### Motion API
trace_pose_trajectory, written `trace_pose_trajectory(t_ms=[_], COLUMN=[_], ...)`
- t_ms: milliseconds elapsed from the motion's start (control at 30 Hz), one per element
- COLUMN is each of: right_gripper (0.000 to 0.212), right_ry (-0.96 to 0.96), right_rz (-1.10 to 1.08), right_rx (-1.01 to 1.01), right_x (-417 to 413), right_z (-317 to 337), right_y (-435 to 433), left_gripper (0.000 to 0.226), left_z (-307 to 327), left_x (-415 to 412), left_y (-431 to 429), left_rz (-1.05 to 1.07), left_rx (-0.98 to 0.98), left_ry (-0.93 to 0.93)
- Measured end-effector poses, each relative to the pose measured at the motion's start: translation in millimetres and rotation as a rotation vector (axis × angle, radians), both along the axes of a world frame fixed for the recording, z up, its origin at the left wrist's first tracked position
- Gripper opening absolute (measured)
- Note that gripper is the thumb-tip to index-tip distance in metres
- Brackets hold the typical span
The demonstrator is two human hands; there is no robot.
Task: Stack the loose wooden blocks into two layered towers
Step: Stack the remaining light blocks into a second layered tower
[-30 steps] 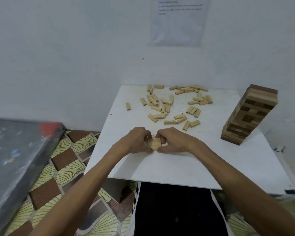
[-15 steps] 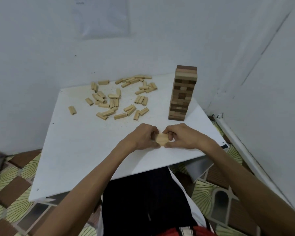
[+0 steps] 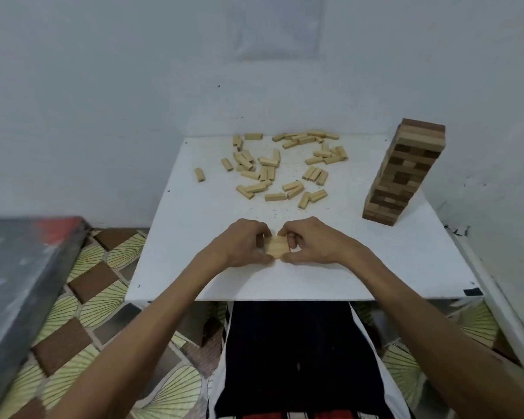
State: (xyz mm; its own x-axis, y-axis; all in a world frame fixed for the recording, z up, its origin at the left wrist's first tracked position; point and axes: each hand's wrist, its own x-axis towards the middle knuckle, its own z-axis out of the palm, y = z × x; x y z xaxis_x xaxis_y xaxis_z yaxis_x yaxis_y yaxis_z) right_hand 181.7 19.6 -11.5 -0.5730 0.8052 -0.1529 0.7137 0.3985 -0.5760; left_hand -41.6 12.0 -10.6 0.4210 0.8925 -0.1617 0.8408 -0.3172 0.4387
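Nearest, at the front middle of the white tabletop, the left hand and right hand meet around a small layer of blocks; both sets of fingers are curled in and pinch it from either side, thumbs at the near edge. The layer rests on the tabletop, with the left hand at its 9 o'clock and the right at its 3; its seams seem to run 9 to 3, though its ends are hidden under the fingers. This looks like the squaring-up of a base course for the second tower.

The coming move turns on the supply: the loose blocks lie scattered at 12 o'clock from the hands, well apart from them, long axes pointing every way; both hands look about equally near, the left better placed for the strays at 11 o'clock. No container shows; the blocks lie bare on the tabletop.

At 2 o'clock stands the finished tower of dark and pale layers, near the right edge; a reach from the right hand should pass well clear of it.

Off at 8 o'clock a grey board lies over the patterned floor; a paper hangs on the far wall.
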Motion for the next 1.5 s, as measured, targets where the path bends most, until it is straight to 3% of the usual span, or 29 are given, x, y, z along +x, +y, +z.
trace_pose_trajectory(t_ms=[567, 933, 1500], right_gripper=[0.051, 0.051, 0.052], right_ry=[-0.041, -0.083, -0.055], right_rz=[0.232, 0.259, 0.242], right_rx=[0.004, -0.009, -0.054], right_x=[-110.2, -119.0, -121.1], right_z=[2.9, 5.6, 5.6], right_y=[25.8, 34.8, 36.3], left_gripper=[0.053, 0.051, 0.049], left_z=[12.8, 8.9, -2.0], left_x=[-98.6, -105.1, -111.3], left_y=[-22.7, -18.9, -26.9], left_rz=[0.249, 0.252, 0.340], left_rx=[-0.096, -0.105, -0.047], left_ry=[-0.014, 0.005, -0.150])
